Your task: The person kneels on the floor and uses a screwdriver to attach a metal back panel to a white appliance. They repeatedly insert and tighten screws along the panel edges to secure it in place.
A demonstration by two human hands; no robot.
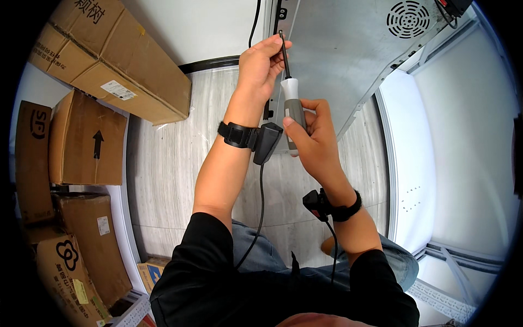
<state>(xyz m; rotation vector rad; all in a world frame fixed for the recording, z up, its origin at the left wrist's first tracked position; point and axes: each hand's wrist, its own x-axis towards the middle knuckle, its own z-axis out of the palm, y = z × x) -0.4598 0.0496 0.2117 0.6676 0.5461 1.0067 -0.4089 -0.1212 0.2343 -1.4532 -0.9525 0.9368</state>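
Observation:
My right hand (316, 131) grips a screwdriver (294, 111) by its thick grey and white handle, thumb on the near side and fingers wrapped round. The screwdriver's dark shaft points up and away, its tip close to the edge of a grey metal cabinet (338, 54). At that tip, the fingers of my left hand (262, 65) are pinched together round the end of the shaft. Whether a screw sits between them is too small to tell. Both wrists carry a black strap with a small cabled device, the left one (266, 144) larger in view.
Tall cardboard boxes (139, 65) stand at the far left, with more cartons (87, 139) stacked on a shelf along the left side. A round vent (408, 19) marks the metal panel. White panels (463, 152) and framing rise at right. Pale wood-look flooring (169, 169) lies below.

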